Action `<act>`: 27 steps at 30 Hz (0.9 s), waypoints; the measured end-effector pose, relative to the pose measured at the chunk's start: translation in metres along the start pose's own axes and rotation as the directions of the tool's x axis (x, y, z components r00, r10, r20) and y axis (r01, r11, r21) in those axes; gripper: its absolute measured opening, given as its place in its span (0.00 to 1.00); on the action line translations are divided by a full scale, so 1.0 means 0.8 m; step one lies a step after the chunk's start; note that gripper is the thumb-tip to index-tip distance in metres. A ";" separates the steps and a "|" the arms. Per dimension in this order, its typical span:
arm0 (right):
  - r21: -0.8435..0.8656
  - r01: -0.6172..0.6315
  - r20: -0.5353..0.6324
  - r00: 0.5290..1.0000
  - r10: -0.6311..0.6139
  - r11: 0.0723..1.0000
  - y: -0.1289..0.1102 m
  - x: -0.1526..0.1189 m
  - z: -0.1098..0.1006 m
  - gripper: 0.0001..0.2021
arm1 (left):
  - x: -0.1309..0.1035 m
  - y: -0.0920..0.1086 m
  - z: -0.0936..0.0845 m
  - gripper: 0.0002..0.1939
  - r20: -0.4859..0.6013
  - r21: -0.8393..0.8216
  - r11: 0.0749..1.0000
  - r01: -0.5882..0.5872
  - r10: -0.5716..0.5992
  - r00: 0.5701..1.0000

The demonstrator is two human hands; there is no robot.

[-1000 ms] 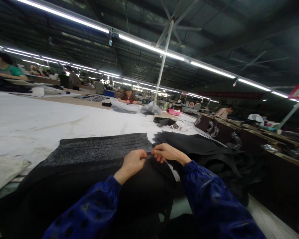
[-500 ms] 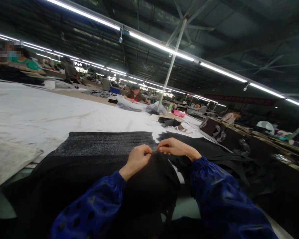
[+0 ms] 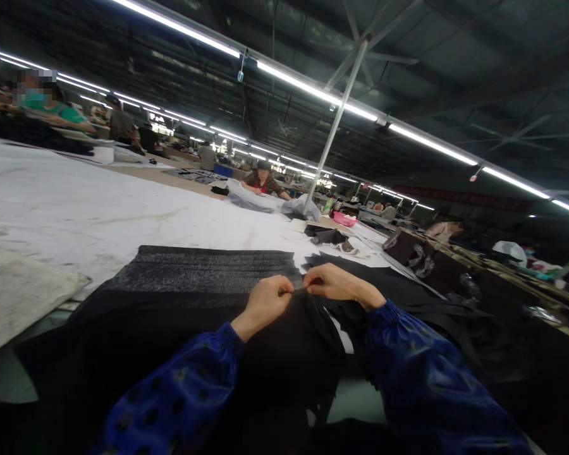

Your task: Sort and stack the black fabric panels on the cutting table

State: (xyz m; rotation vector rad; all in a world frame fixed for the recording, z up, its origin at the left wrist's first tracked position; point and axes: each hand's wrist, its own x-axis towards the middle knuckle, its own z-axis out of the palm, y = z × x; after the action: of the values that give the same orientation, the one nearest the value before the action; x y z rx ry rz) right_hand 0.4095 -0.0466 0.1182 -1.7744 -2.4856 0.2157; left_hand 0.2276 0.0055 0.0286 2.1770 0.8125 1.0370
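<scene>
A dark fabric panel with a speckled grey band along its far part lies before me and drapes over the table's near edge. At its right edge my left hand is closed in a pinch on the fabric. Just beside it my right hand pinches too, thumb and fingertips together at the same edge; the cloth between its fingers is mostly hidden. Both arms wear blue dotted sleeve covers. To the right, more black fabric pieces lie in a loose, overlapping pile.
A white-covered table stretches away to the left, with a greyish cloth at its near left. Farther off are dark scraps, a pink basin and a pole. Co-workers sit beyond. A dark brown partition runs along the right.
The view has shifted slightly, so the scene sits a little farther right. Both hands stay pinched at the fabric's right edge, with a small gap between their fingertips.
</scene>
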 end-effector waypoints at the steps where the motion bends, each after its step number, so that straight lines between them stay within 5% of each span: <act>1: -0.037 0.020 -0.020 1.000 -0.020 0.999 0.000 -0.001 0.003 0.08 | 0.000 -0.001 0.000 0.10 0.007 0.001 1.000 0.004 -0.004 1.000; 11: -0.175 0.192 -0.143 0.965 -0.218 0.966 0.022 -0.015 0.074 0.09 | 0.001 -0.014 0.002 0.13 0.154 0.216 0.976 -0.030 -0.003 0.988; 27: -0.406 0.196 -0.173 0.943 -0.285 0.893 0.029 -0.020 0.092 0.14 | -0.003 -0.009 0.001 0.18 0.334 0.449 0.835 -0.319 0.174 0.926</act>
State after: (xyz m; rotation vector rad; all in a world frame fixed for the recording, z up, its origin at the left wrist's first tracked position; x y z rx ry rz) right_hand 0.4259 -0.0592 0.0422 -1.4646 -2.6710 -0.4996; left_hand 0.2249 0.0080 0.0221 2.8575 0.7292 0.6461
